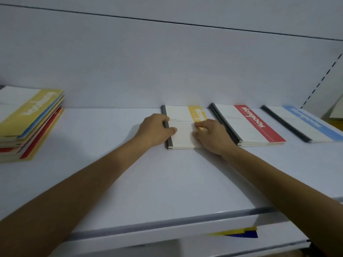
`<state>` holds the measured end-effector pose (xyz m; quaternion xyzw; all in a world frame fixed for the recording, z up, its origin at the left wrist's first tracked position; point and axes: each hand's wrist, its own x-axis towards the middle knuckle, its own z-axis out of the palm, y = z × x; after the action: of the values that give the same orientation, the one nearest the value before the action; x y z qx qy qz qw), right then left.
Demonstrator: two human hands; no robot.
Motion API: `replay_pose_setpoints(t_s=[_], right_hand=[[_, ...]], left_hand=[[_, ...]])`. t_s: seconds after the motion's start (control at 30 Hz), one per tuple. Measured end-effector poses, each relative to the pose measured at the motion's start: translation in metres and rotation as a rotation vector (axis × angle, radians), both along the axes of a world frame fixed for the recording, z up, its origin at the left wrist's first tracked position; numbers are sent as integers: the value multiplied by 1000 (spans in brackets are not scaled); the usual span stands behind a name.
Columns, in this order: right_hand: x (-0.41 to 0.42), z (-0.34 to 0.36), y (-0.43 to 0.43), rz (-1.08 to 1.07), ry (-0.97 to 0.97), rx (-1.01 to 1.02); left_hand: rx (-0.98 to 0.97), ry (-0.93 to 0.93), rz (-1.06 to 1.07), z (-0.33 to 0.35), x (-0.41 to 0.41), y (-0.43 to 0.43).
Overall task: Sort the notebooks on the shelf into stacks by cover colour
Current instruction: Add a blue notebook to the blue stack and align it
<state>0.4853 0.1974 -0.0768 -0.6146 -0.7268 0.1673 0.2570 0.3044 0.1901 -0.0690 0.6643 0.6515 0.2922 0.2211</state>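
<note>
- Left hand [156,129]: clamped on the spine side of the yellow-banded stack [182,115]. The fingers curl over the dark spine at the stack's left edge and the thumb lies flat on the top cover.
- Right hand [211,136]: set on the right near part of the same stack, fingers bent, tips down on the cover at the yellow band. Whether it clamps the stack's edge or only presses on the cover, I cannot tell.
- Both forearms reach in over the front edge of the shelf [167,182], bare to the elbow.
- Yellow-banded stack: a few notebooks deep, lying flat near the middle of the shelf, its far end close to the back panel [167,62], dark spine to the left, band to the right.
- Red-banded stack [246,123]: just beside it to the right, flat, not touching it; same layout, at least two spines visible.
- Blue-banded stack [304,123]: further right again, towards the right end of the shelf, apart from the red one, running out of view.
- Mixed stack [27,117]: at the left end of the shelf, well apart from the others. A yellow-banded cover lies on top; blue, red and yellow edges show below, fanned out and unevenly squared.
- Front rail [167,223]: a grey strip runs along the shelf's front edge.
- Below the rail, towards the right, a yellow and dark blue item [239,233] shows in part; what it is cannot be made out.
- A slotted upright [323,78] stands at the far right corner.
</note>
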Motion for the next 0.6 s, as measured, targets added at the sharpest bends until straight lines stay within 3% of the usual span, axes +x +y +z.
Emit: replay_pose_setpoints(t_s=[0.3, 0.6], right_hand=[[10, 21, -3, 58, 45, -109], [-40, 26, -47, 375, 300, 54]], left_hand=[[-25, -79, 71, 13, 6, -17], [95, -7, 208, 22, -26, -109]])
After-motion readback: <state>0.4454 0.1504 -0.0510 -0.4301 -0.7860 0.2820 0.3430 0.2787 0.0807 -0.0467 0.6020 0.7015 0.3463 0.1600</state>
